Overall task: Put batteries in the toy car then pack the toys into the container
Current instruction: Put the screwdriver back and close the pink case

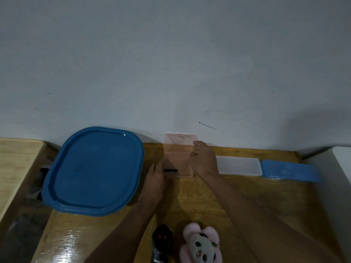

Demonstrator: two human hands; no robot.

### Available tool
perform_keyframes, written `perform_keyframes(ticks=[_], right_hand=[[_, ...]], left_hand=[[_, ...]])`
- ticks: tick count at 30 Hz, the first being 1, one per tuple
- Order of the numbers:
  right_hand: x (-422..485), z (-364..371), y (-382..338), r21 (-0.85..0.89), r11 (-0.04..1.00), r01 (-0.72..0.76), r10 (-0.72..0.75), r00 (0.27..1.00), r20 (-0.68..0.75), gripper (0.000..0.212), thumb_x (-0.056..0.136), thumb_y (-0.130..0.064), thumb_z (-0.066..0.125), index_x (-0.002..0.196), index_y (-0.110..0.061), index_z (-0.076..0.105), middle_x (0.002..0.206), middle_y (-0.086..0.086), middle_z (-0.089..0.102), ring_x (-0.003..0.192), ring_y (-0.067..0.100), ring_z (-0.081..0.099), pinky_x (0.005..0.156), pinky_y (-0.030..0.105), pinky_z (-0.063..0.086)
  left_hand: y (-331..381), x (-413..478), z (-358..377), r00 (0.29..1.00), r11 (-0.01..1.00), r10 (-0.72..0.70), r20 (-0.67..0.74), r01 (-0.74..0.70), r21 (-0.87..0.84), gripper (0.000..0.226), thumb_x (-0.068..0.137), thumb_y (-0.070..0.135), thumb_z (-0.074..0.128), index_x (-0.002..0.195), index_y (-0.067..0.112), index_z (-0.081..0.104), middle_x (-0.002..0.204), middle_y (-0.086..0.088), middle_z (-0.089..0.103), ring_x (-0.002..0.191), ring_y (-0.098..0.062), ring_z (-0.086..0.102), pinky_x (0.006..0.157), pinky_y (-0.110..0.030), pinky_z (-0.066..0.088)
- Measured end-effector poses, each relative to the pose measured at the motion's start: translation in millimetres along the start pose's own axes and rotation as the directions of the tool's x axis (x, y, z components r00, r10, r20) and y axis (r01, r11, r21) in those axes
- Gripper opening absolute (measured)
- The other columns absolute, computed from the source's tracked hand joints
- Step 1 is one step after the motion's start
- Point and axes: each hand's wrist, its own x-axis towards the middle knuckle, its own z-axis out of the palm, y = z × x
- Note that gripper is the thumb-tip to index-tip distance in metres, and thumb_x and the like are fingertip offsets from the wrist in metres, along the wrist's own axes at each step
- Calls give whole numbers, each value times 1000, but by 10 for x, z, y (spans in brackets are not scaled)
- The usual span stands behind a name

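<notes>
A small clear pinkish box (177,164) stands at the back of the wooden table (247,198), its lid (179,142) raised against the wall. My right hand (204,160) pinches the lid's right edge. My left hand (154,179) rests against the box's left side, fingers fairly straight. A thin black object (170,170) lies inside the box. Near the front edge lie a black toy car (161,242) and a pink panda plush (201,243). A big container with a blue lid (95,171) sits at the left.
To the right of the pink box lie a flat white lid (239,166) and a smaller blue-lidded container (289,170). A pale wall rises right behind the table. A lighter wooden surface (17,160) adjoins at the left, and a white ledge (341,160) at the right.
</notes>
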Motion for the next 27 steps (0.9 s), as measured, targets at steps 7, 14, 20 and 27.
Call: perform_keyframes(ticks=[7,14,20,27], right_hand=[[-52,-59,111,-3,999,41,-41,998,41,24,89,-14,63,112,-18,58,108,-3,62,94,16,62,71,24,51],[-124,-73,138,-51,996,78,-73,992,104,16,88,-11,63,102,-14,56,94,1,63,86,17,61,65,23,47],[-321,-21,220,-46,999,4,3,989,150,30,86,-11,67,115,-16,57,109,4,66,90,14,61,68,19,46],[-486,-47,310,10,998,61,-61,986,158,20,93,-31,56,103,-17,68,87,-4,66,75,8,61,54,12,37]], left_hand=[[16,4,-28,994,997,68,-88,-71,-32,43,99,16,54,141,17,46,133,-5,56,119,-22,51,97,-33,44],[75,-41,-84,987,994,93,-133,-100,-53,36,97,3,51,129,17,59,121,-8,57,110,-22,56,85,-15,37],[105,-59,-91,988,994,53,-146,-66,-87,35,96,1,51,127,12,62,122,-12,63,115,-30,57,97,-33,46],[159,-156,-106,996,958,0,-89,-26,-285,21,94,19,58,114,18,66,96,5,63,84,-11,59,69,-19,45]])
